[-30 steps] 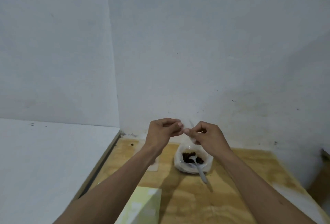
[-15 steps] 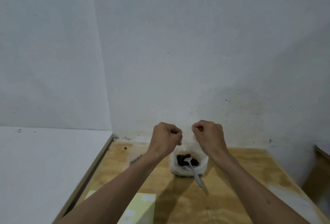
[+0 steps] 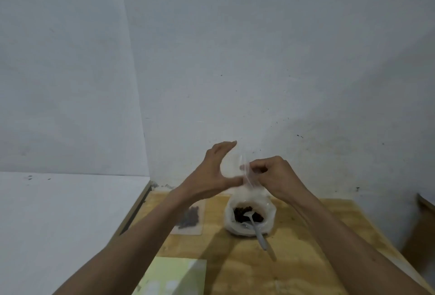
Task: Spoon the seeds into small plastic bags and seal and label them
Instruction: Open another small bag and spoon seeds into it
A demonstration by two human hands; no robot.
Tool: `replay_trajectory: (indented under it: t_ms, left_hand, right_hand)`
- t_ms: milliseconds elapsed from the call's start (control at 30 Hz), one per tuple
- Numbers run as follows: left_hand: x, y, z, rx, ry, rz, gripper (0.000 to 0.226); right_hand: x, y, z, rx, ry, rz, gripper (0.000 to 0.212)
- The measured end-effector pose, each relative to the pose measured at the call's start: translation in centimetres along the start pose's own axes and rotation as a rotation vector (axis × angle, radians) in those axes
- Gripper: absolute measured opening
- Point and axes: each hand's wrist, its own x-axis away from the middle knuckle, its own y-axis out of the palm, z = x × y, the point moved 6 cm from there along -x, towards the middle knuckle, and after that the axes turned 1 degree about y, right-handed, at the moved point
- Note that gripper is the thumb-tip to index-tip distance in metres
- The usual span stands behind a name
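Note:
Above the table I hold a small clear plastic bag (image 3: 244, 172) between both hands. My right hand (image 3: 275, 177) pinches its edge with curled fingers. My left hand (image 3: 216, 172) has its fingers stretched upward and its thumb touching the bag's lower left side. Below them a larger white plastic bag (image 3: 229, 221) stands open on the wooden table (image 3: 306, 236), holding dark seeds (image 3: 240, 214) and a plastic spoon (image 3: 259, 236) whose handle sticks out toward me. A small bag filled with seeds (image 3: 188, 218) lies flat to the left of it.
A pale yellow-green sheet (image 3: 174, 276) lies at the table's near edge. A white surface (image 3: 58, 212) adjoins the table on the left, and white walls close the back. A brown object (image 3: 423, 229) sits at the far right.
My left hand has opened from a curled pinch, its fingers now raised beside the small bag. The view has shifted, and the filled small bag now shows on the table.

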Motion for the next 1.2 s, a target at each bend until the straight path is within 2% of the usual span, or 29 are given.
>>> replay_trajectory:
  t_ms: [67, 100, 133, 167, 200, 267, 333, 367, 500, 667, 733, 900, 1000, 1067, 1133, 1200]
  left_hand:
    - [0.0, 0.9, -0.1, -0.207, 0.062, -0.142, 0.124]
    - [0.0, 1.3, -0.3, -0.296, 0.095, -0.156, 0.132]
    - [-0.1, 1.6, -0.5, -0.368, 0.128, -0.129, 0.135]
    - [-0.1, 1.8, -0.6, -0.424, 0.156, -0.078, 0.133]
    - [-0.1, 1.9, -0.7, -0.474, 0.181, -0.027, 0.129]
    - [0.1, 2.2, -0.9, -0.584, 0.217, 0.031, 0.121]
    - [0.3, 2.2, -1.2, -0.666, 0.226, 0.052, 0.118]
    - [0.3, 2.2, -1.3, -0.684, 0.231, 0.066, 0.117]
    - [0.4, 2.5, -1.4, -0.618, 0.258, 0.093, 0.116]
    - [1.0, 3.2, -0.7, -0.446, 0.229, 0.111, 0.108]
    - [1.0, 3.3, -0.7, -0.401, 0.210, 0.097, 0.100]
    - [0.8, 3.4, -1.0, -0.366, 0.163, 0.064, 0.083]
    - [0.7, 3.3, -1.2, -0.372, 0.128, 0.055, 0.077]
    - [0.6, 3.1, -1.8, -0.408, 0.085, 0.063, 0.077]
    - [0.9, 2.9, -2.6, -0.408, 0.035, 0.088, 0.078]
    - [1.3, 2.7, -3.7, -0.377, -0.021, 0.111, 0.081]
  right_hand:
    - [0.1, 0.0, -0.5, -0.029, -0.007, -0.013, 0.010]
    - [0.2, 0.0, -0.8, -0.035, -0.010, -0.012, 0.006]
    - [0.3, 0.0, -0.9, -0.025, -0.001, -0.004, 0.022]
    - [0.4, 0.0, -1.1, -0.016, 0.000, 0.010, 0.034]
    - [0.3, 0.0, -1.0, 0.013, -0.006, 0.033, 0.035]
    - [0.8, -0.1, -1.4, 0.153, -0.013, 0.072, 0.012]
    - [0.9, -0.5, -1.4, 0.278, -0.033, 0.113, 0.023]
    - [0.9, -1.0, -1.6, 0.253, -0.051, 0.126, 0.020]
    - [0.6, -1.0, -1.0, -0.071, 0.022, -0.039, 0.005]
    - [1.1, 0.4, -1.2, -0.342, 0.053, -0.175, 0.017]
    - [1.2, 0.8, -0.9, -0.364, 0.065, -0.190, 0.023]
    - [1.4, 1.4, -1.2, -0.394, 0.087, -0.227, 0.013]
    - [0.8, 1.6, -0.7, -0.269, 0.064, -0.203, 0.012]
    - [0.4, 1.2, 0.2, -0.115, 0.020, -0.114, 0.010]
    - [1.0, 0.2, 0.6, 0.058, -0.054, -0.038, 0.021]
    - [2.1, -0.1, 1.6, 0.348, -0.145, -0.128, 0.034]
